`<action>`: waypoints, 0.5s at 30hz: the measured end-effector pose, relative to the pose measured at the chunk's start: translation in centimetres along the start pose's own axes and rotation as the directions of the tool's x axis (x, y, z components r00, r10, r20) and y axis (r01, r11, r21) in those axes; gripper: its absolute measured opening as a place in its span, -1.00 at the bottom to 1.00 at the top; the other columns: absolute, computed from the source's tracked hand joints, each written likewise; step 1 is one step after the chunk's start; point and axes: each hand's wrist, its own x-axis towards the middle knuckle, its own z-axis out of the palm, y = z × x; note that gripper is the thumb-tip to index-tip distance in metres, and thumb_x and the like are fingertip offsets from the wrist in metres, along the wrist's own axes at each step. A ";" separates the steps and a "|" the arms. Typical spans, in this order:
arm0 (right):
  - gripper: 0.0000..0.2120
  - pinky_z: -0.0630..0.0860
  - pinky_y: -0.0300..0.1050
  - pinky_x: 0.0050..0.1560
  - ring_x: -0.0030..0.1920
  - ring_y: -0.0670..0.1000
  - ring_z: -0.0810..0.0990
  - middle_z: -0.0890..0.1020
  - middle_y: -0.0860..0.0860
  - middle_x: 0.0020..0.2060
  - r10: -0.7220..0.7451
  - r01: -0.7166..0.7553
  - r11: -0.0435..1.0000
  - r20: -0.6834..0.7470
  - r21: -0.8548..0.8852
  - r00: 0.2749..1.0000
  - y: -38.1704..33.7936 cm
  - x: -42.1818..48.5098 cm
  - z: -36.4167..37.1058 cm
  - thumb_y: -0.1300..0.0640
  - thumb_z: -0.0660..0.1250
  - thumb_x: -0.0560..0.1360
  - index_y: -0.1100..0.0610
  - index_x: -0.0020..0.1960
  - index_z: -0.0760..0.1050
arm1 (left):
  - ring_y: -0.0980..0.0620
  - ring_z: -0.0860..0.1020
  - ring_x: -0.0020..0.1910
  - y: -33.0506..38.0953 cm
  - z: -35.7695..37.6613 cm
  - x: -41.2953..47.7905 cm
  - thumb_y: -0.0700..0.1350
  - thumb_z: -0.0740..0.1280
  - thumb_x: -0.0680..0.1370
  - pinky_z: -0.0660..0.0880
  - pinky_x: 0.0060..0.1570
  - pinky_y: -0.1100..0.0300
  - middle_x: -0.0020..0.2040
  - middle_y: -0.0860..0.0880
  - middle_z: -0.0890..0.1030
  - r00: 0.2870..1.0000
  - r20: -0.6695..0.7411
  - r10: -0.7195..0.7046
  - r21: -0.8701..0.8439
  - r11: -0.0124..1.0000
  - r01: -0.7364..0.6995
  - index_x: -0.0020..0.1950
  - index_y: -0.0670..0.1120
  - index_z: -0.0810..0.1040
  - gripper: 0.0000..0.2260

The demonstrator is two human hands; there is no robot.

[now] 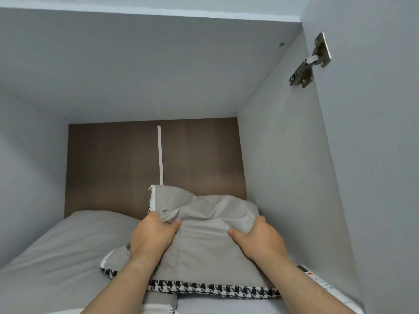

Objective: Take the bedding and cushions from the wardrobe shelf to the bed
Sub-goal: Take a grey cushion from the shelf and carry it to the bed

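A grey cushion (204, 252) with a black-and-white houndstooth border lies on the wardrobe shelf, at the right on top of folded grey bedding (63, 250). My left hand (152, 236) clutches a bunch of the cushion's fabric near its far left corner. My right hand (258, 240) grips the fabric near its right edge. The cushion's far end is creased and lifted a little. More grey-and-houndstooth fabric (169, 308) peeks out below the cushion at the bottom edge of the view.
The shelf is a grey box with a brown back panel (113, 164) and a white vertical strip (160, 155). The right wall (283, 177) stands close to the cushion. A metal door hinge (310, 62) sits at upper right. A white remote-like object (317, 279) lies by my right forearm.
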 end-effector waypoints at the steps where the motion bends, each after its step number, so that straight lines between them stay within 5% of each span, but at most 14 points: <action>1: -0.29 0.50 -0.04 -0.03 0.11 0.17 0.61 0.65 0.09 0.09 -0.010 0.011 1.000 -0.020 0.016 1.000 -0.2 -0.1 -0.7 -0.41 0.32 0.31 0.16 0.16 0.41 | -0.07 0.44 -0.23 0.5 -0.8 -0.1 0.27 0.40 0.34 0.39 -0.24 0.11 -0.23 0.01 0.51 1.000 -0.029 0.004 -0.050 0.999 -0.006 -0.17 -0.02 0.42 -0.61; 10: -0.41 0.40 -0.05 -0.20 0.03 0.17 0.60 0.63 0.04 -0.01 -0.146 0.151 0.986 -0.064 0.075 0.987 -1.9 -2.6 -6.2 -0.40 0.34 0.31 0.05 0.04 0.34 | -0.17 0.55 -0.15 0.7 -6.0 -3.1 0.21 0.48 0.30 0.52 -0.14 -0.02 -0.23 -0.03 0.58 0.978 -0.207 -0.024 -0.246 0.969 -0.029 -0.23 -0.05 0.48 -0.63; 15: -0.43 0.47 -0.02 -0.12 0.05 0.19 0.59 0.64 0.07 0.00 -0.150 0.156 0.978 -0.053 0.140 0.987 -1.9 -6.8 -7.0 -0.40 0.36 0.30 0.04 -0.03 0.32 | -0.17 0.56 -0.16 -0.4 -9.0 -6.7 0.21 0.48 0.29 0.54 -0.12 -0.06 -0.24 -0.04 0.60 0.968 -0.249 -0.014 -0.257 0.965 -0.052 -0.24 -0.05 0.47 -0.63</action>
